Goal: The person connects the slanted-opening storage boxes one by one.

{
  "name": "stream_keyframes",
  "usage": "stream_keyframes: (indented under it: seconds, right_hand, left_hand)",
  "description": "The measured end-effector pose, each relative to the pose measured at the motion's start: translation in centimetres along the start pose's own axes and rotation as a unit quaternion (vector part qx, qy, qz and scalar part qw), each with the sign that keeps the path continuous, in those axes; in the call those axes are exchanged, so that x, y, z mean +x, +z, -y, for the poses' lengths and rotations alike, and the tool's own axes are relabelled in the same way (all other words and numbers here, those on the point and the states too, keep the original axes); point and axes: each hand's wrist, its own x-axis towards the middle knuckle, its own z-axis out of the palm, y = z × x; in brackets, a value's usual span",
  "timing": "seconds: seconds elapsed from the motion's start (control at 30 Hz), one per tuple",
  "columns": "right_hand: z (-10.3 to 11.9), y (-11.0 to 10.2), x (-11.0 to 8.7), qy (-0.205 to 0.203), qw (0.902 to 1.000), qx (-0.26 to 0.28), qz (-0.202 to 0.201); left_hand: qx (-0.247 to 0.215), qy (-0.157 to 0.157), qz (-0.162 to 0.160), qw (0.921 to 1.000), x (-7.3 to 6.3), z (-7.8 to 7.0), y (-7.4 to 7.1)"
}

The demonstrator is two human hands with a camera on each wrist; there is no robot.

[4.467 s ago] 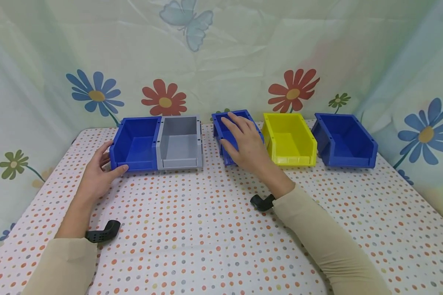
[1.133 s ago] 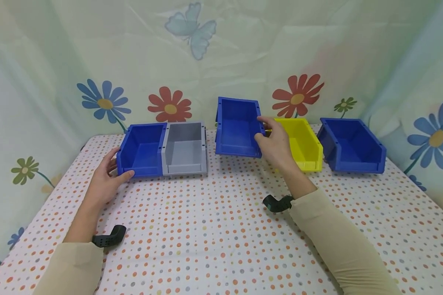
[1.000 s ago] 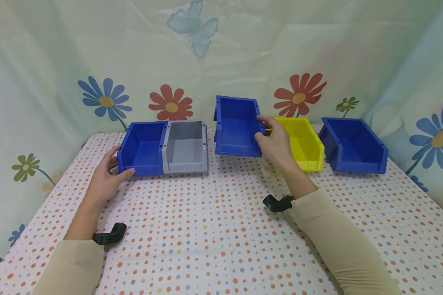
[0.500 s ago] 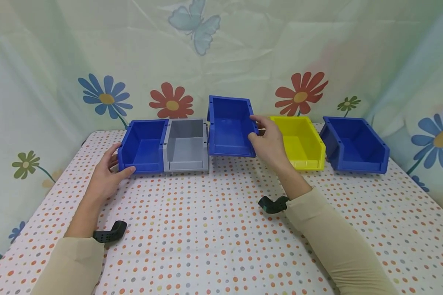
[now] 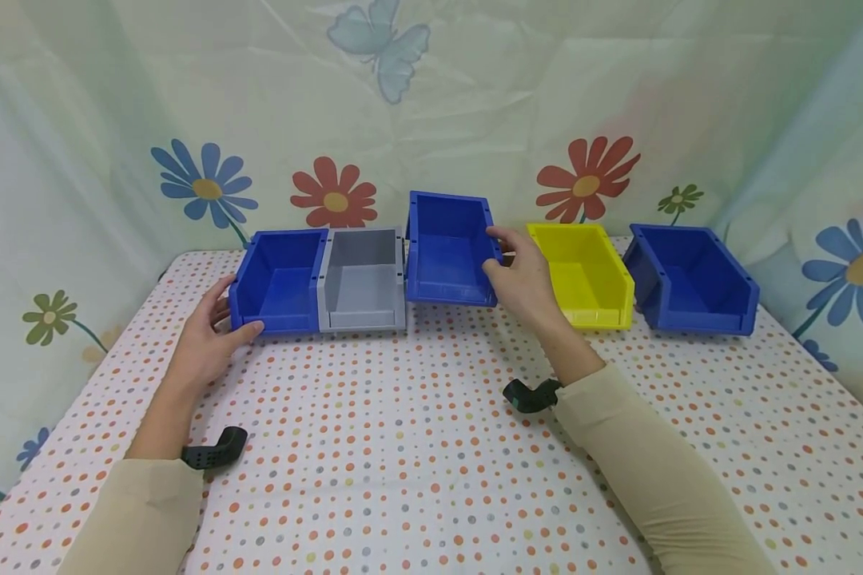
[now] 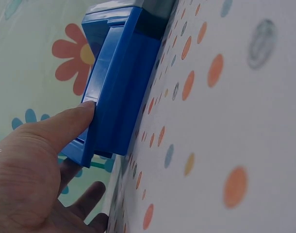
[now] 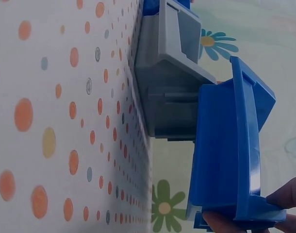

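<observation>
At the left of the row in the head view, my left hand (image 5: 204, 345) holds the outer front corner of a blue storage bin (image 5: 282, 291). Its thumb lies on the front lip, also seen in the left wrist view. Against that bin stands a grey bin (image 5: 363, 289), side to side. My right hand (image 5: 526, 281) pinches the right wall of a second blue bin (image 5: 450, 257), thumb inside by the lip and fingers outside. This bin is raised off the table, right beside the grey bin; the right wrist view shows rails on the grey bin's facing wall (image 7: 174, 109).
A yellow bin (image 5: 582, 279) stands right of my right hand, partly behind it. Farther right is another blue bin (image 5: 693, 283). The dotted tablecloth (image 5: 374, 447) spreads in front, and a flowered curtain (image 5: 475, 96) hangs close behind the bins.
My right hand has gone from over the middle blue bin to gripping its right wall. That bin was lifted, shifted left to the grey bin and lowered slightly. My left hand keeps its hold.
</observation>
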Motion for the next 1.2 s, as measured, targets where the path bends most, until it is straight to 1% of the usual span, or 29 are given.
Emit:
stream_keyframes:
  seconds: [0.57,1.03,1.2]
  right_hand:
    - [-0.32,0.10,0.08,-0.005,0.9997,-0.023,0.006]
    - [-0.49,-0.03,0.29,-0.003,0.9998,-0.012,0.014]
    - [-0.48,0.23,0.34,-0.013,0.9995,-0.029,0.009]
  left_hand:
    - [0.003,0.000,0.001,1.0000,-0.09,-0.16,-0.10]
    - [0.001,0.004,0.001,1.0000,0.04,-0.19,-0.12]
    - [0.003,0.003,0.000,1.0000,0.06,-0.17,-0.08]
